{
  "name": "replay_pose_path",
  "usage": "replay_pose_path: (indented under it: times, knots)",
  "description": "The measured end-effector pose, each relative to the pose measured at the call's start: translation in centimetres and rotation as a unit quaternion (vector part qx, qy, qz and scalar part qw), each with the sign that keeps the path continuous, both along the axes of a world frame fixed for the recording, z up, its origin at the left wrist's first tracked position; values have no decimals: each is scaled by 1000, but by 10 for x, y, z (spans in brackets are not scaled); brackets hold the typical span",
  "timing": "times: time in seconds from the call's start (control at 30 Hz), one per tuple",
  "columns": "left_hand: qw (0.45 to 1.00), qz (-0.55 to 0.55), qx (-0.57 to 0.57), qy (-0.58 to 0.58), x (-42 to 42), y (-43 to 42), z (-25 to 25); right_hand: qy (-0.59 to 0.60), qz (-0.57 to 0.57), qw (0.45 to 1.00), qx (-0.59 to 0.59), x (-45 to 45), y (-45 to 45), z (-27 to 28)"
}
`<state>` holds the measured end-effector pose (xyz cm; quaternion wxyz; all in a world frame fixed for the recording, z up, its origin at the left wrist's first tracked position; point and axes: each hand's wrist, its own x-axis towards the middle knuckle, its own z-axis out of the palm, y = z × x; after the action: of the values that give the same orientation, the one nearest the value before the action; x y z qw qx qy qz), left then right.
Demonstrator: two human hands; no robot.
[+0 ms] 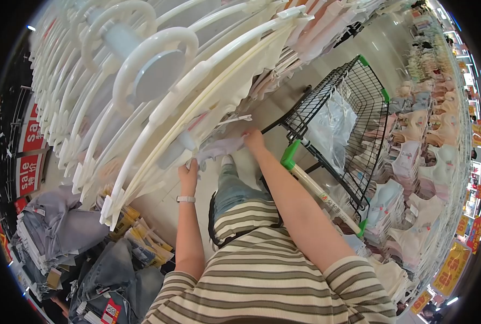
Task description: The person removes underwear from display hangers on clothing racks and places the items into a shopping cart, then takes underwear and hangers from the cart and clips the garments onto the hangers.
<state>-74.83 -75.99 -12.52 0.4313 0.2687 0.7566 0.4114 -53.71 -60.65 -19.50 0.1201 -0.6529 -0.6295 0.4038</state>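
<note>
Step in hand, as judged: a garment (pixel 224 147) is held out, stretched between the fingers of both hands. The right hand's (pixel 255 141) fingers are clamped on one end; the left hand's (pixel 187 177) appear closed on the other. The next move calls for even grips, clear of the hangers (pixel 165 110) near the left fingers. Garment looks pale lilac, thin, soft.

"sale" on two red signs (pixel 30 129); "特价" also on lower one; cart handle (pixel 322 194) lettering illegible.
</note>
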Motion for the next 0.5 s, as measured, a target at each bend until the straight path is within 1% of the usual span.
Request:
replay_pose_path:
  times: [0.03, 0.07, 0.1, 0.13, 0.2, 0.3, 0.37, 0.43, 0.47, 0.5]
  knots:
    - [998, -19, 28, 51, -9, -14, -28, -9, 13, 998, 64, -2, -9, 6]
    - [992, -37, 56, 102, -16, -25, -42, -18, 26, 991, 128, -3, -20, 12]
    - [992, -48, 63, 96, -19, -32, -34, -26, 39, 980, 192, -5, -29, 19]
    - [992, -59, 70, 90, -24, -37, -17, 2, 33, 984, 174, -7, -38, 34]
    - [989, -82, 76, 94, -36, -49, 11, 60, 21, 989, 136, -12, -51, 87]
    - [986, -101, 78, 109, -54, -66, 44, 223, 57, 971, 61, 1, -66, 166]
    - [987, -96, 81, 103, -61, -71, 77, 241, 52, 968, 51, 19, -79, 193]
    - [979, -131, 63, 145, -63, -70, 114, 199, 111, 973, 47, 44, -83, 234]
    - [974, -148, 54, 165, -62, -68, 133, 249, 99, 961, 70, 57, -88, 244]
    - [967, -163, 82, 178, -58, -65, 154, 299, 86, 946, 92, 69, -92, 252]
